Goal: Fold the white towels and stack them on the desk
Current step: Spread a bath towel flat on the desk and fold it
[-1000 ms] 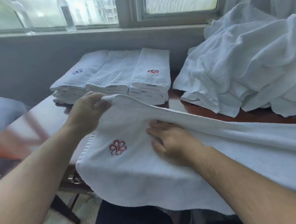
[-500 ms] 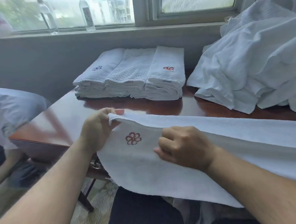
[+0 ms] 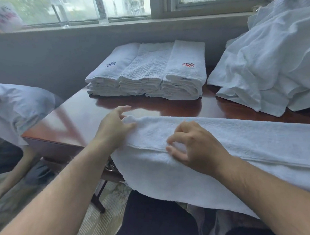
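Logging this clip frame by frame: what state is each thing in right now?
towel in work: folded over lengthwise, front edge hanging off the desk
left hand: holds the towel's left end
right hand: fingers curled, resting on the fold
folded towels: three neat stacks, side by side
unfolded towels: loose heap

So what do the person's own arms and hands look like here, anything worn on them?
Both forearms are bare, with no sleeves in view. The left hand and right hand show no gloves, rings, watch or bracelet. Nothing is marked on them.
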`<state>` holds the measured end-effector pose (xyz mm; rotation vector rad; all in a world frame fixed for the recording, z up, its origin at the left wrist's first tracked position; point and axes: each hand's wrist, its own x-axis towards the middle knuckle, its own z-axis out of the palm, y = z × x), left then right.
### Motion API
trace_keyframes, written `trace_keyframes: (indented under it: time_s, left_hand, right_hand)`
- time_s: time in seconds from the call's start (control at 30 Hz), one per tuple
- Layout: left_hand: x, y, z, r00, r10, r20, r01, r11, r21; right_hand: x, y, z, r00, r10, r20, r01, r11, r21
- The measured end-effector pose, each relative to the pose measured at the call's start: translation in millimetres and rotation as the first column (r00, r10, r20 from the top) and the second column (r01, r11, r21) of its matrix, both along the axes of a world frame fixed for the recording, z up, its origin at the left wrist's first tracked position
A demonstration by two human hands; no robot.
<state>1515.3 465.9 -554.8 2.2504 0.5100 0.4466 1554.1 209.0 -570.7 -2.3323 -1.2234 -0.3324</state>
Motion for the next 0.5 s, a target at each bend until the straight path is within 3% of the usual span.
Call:
trace_keyframes:
  time_s: [0.07, 0.2, 0.37, 0.5]
  left_hand:
    - [-1.4, 1.4, 3.5, 1.000, -0.002, -0.001, 0.002, 1.000, -0.020]
    - [-4.7, 11.8, 13.6, 0.993, -0.035, -0.114, 0.003, 0.965, -0.262]
    - [-8.5, 6.0, 6.7, 0.984, -0.097, -0.152, 0.046, 0.949, -0.311]
    - [-6.2, 7.6, 4.8, 0.985, -0.099, -0.144, 0.043, 0.936, -0.350]
  right_hand:
    - [1.6, -1.9, 0.9, 1.000, 0.030, -0.001, -0.030, 0.999, -0.024]
    - [1.7, -6.1, 7.7, 0.996, 0.066, 0.053, -0.062, 0.996, -0.068]
    - [-2.5, -1.4, 11.8, 0.929, 0.095, 0.358, -0.090, 0.995, -0.031]
    - [-5.8, -3.3, 20.3, 0.911, 0.047, 0.411, -0.043, 0.999, -0.019]
